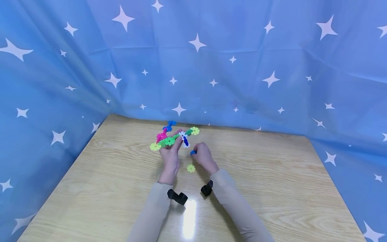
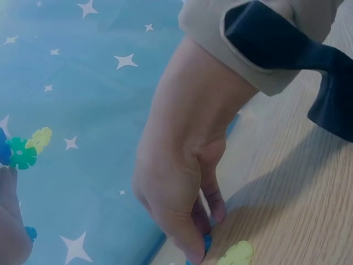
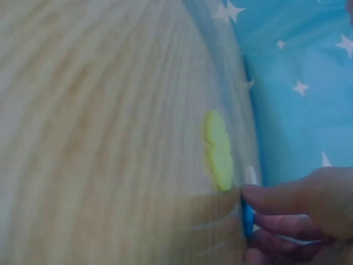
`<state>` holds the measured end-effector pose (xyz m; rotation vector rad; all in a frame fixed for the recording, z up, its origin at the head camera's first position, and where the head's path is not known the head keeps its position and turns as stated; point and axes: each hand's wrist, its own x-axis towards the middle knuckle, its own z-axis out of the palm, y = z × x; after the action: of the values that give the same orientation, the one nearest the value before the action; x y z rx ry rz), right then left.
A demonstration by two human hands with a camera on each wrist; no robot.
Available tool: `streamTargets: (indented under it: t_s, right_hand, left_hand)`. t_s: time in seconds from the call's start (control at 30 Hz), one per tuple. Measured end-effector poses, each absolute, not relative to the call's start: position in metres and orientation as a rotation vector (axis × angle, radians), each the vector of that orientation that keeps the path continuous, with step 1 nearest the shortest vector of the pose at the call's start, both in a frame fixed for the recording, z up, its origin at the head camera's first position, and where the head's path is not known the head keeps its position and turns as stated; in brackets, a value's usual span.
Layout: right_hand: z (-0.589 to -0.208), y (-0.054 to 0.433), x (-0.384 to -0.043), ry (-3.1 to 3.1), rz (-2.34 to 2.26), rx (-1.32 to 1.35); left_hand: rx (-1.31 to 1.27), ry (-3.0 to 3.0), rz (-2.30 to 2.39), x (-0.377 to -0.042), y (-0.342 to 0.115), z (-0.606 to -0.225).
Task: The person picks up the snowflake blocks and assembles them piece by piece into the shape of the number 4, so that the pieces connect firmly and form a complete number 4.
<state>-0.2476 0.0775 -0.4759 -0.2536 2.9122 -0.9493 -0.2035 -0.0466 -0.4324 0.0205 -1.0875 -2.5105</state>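
My left hand (image 1: pixel 170 157) holds up a chain of joined plastic snowflake discs (image 1: pixel 170 141). The chain has yellow, green, pink, blue and white discs. To its right, my right hand (image 1: pixel 204 155) pinches a blue snowflake disc (image 1: pixel 193 152) at the tabletop. The right wrist view shows the right thumb and fingers on this blue disc (image 3: pixel 247 218). A loose yellow snowflake disc (image 1: pixel 190 168) lies flat on the table just nearer than the right hand. In the left wrist view, the right hand (image 2: pixel 176 160) fills the middle, and the left hand (image 2: pixel 10 226) is partly cut off.
The wooden table (image 1: pixel 266 174) runs out to both sides of the hands. A blue curtain with white stars (image 1: pixel 229 74) hangs along its back and left edges. Black camera mounts (image 1: pixel 177 196) sit on both sleeves. A bright reflection lies on the near tabletop.
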Motion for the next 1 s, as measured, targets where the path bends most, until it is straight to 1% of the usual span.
streamTargets:
  t_s: [0.13,0.23,0.37,0.47,0.6,0.7,1.0]
  right_hand:
    - [-0.472,0.080,-0.249,2.883,-0.864,-0.171]
    - [-0.473,0.084,-0.249,2.843,-0.917,-0.122]
    - [-0.477,0.090,-0.245,2.802,-1.132,-0.092]
    - [-0.476,0.093,-0.237,2.711,-1.391,-0.061]
    - [-0.463,0.094,-0.221,2.434,-1.806,0.012]
    - [-0.448,0.095,-0.208,2.254,-2.011,0.042]
    - [-0.422,0.094,-0.183,2.016,-2.199,0.114]
  left_hand:
    - [0.008,-1.070,-2.511,-0.204,-0.047,-0.433]
    - [0.008,-1.071,-2.514,-0.204,-0.047,-0.433]
    - [0.015,-1.073,-2.516,-0.204,-0.047,-0.433]
    - [0.034,-1.075,-2.511,-0.205,-0.048,-0.433]
    - [0.050,-1.090,-2.500,-0.205,-0.048,-0.434]
    - [0.040,-1.095,-2.492,-0.205,-0.048,-0.434]
    - [0.044,-1.127,-2.481,-0.207,-0.047,-0.435]
